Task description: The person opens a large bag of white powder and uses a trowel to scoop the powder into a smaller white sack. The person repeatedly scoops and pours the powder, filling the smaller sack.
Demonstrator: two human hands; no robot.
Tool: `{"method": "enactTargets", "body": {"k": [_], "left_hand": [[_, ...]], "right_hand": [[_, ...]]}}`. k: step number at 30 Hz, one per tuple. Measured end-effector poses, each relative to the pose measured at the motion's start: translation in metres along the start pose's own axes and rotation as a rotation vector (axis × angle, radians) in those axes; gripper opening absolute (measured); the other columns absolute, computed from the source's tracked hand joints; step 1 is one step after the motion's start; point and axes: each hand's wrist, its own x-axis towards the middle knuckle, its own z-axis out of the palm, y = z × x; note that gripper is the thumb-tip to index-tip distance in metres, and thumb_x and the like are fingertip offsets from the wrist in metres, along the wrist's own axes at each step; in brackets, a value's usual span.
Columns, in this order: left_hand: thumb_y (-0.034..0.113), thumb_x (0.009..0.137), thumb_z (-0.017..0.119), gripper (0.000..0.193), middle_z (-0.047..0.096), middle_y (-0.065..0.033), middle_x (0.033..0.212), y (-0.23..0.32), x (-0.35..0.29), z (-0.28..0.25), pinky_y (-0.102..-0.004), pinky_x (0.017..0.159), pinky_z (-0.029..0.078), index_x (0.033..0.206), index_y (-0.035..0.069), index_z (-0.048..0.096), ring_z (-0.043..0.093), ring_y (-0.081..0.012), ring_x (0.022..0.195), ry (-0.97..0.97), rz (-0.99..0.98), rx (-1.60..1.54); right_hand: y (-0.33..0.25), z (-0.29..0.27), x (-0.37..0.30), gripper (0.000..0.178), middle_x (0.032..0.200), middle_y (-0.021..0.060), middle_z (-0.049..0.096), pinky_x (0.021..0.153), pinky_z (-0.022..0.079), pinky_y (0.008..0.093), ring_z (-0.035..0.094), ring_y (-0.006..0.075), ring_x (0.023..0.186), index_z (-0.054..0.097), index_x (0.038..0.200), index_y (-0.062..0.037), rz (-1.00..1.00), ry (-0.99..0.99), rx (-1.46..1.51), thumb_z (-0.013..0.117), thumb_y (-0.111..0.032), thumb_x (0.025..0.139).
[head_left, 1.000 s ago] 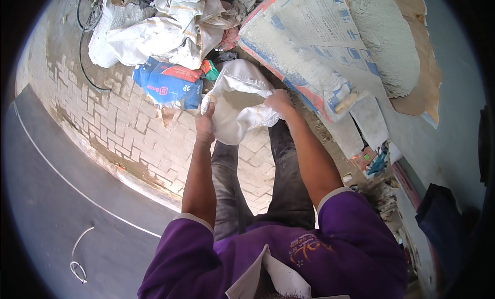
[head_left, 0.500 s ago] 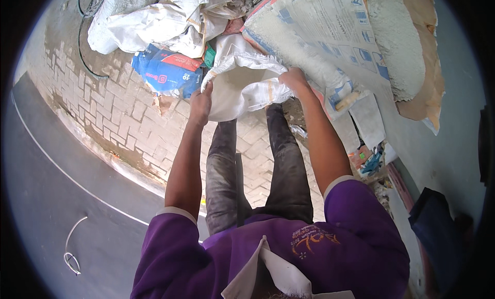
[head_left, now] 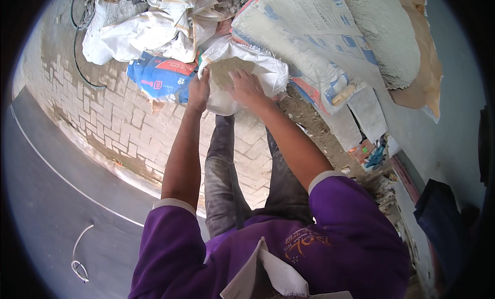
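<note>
A white woven sack (head_left: 270, 74) stands in front of me with its mouth held wide, and a pale greyish inside shows within. My left hand (head_left: 199, 90) is closed on the left part of its rim, thumb up along the edge. Over the mouth of the sack is my right hand (head_left: 247, 88), its fingers stretched out and slightly apart, pointing to the far left. That hand holds nothing I can see; whether it touches the cloth inside I cannot tell. Just left of the sack lies a blue and red cement bag (head_left: 157, 78).
Crumpled white sacks (head_left: 149, 33) are heaped at the far left. A large torn paper bag (head_left: 381, 36) with pale powder is at the far right, beside a grey wall (head_left: 456, 128). Paving bricks (head_left: 118, 110) cover the ground, with a dark hose (head_left: 77, 56) on them.
My right hand has let go of the sack's right rim and moved left over its mouth. My left hand keeps its hold. The sack's right side has dropped inward a little.
</note>
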Motion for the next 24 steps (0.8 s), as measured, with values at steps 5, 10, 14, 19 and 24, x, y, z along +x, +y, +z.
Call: {"method": "enactTargets", "body": {"k": [5, 10, 14, 19, 24], "left_hand": [[0.052, 0.095, 0.049, 0.064, 0.064, -0.0161, 0.101, 0.005, 0.008, -0.005, -0.0354, 0.081, 0.046, 0.117, -0.008, 0.059, 0.056, -0.0205, 0.09, 0.02, 0.015, 0.054], [0.054, 0.095, 0.048, 0.067, 0.064, -0.0194, 0.101, 0.003, 0.01, 0.003, -0.0365, 0.082, 0.046, 0.117, -0.008, 0.059, 0.057, -0.0232, 0.091, 0.012, 0.052, 0.124], [0.058, 0.095, 0.046, 0.074, 0.061, -0.0192, 0.116, 0.004, 0.0, 0.001, -0.0356, 0.09, 0.044, 0.131, -0.006, 0.05, 0.056, -0.0239, 0.103, 0.002, 0.096, 0.218], [0.049, 0.094, 0.056, 0.064, 0.065, -0.0197, 0.11, 0.012, -0.009, -0.012, -0.0362, 0.088, 0.044, 0.12, -0.009, 0.057, 0.059, -0.0274, 0.103, -0.015, 0.079, 0.224], [0.039, 0.089, 0.064, 0.057, 0.065, -0.0184, 0.108, 0.025, -0.012, -0.008, -0.0362, 0.084, 0.046, 0.118, -0.01, 0.057, 0.061, -0.0271, 0.096, 0.089, 0.071, 0.432]], "right_hand": [[0.045, 0.02, -0.013, 0.059, 0.121, 0.0182, 0.061, 0.092, 0.046, 0.0443, 0.059, 0.0347, 0.11, 0.052, 0.128, -0.0003, 0.186, -0.864, -0.129, 0.07, -0.025, 0.077], [0.042, 0.009, 0.003, 0.068, 0.117, 0.0288, 0.059, 0.092, 0.047, 0.0435, 0.059, 0.0372, 0.108, 0.046, 0.131, 0.0033, 0.352, 0.084, 0.283, 0.072, -0.025, 0.075], [0.045, -0.028, -0.022, 0.041, 0.095, 0.0256, 0.066, 0.081, 0.051, 0.0413, 0.064, 0.0388, 0.091, 0.061, 0.106, 0.0049, 0.494, 0.396, 0.709, 0.068, -0.024, 0.078], [0.146, -0.08, -0.122, 0.026, 0.089, 0.0183, 0.067, 0.077, 0.052, 0.0412, 0.065, 0.0356, 0.09, 0.065, 0.094, -0.0025, 0.811, 0.922, 0.073, 0.066, -0.025, 0.081], [0.307, -0.086, -0.148, 0.053, 0.106, 0.0256, 0.063, 0.089, 0.05, 0.0444, 0.062, 0.0392, 0.102, 0.058, 0.108, 0.0055, 1.112, 0.62, 0.003, 0.065, -0.038, 0.079]]}}
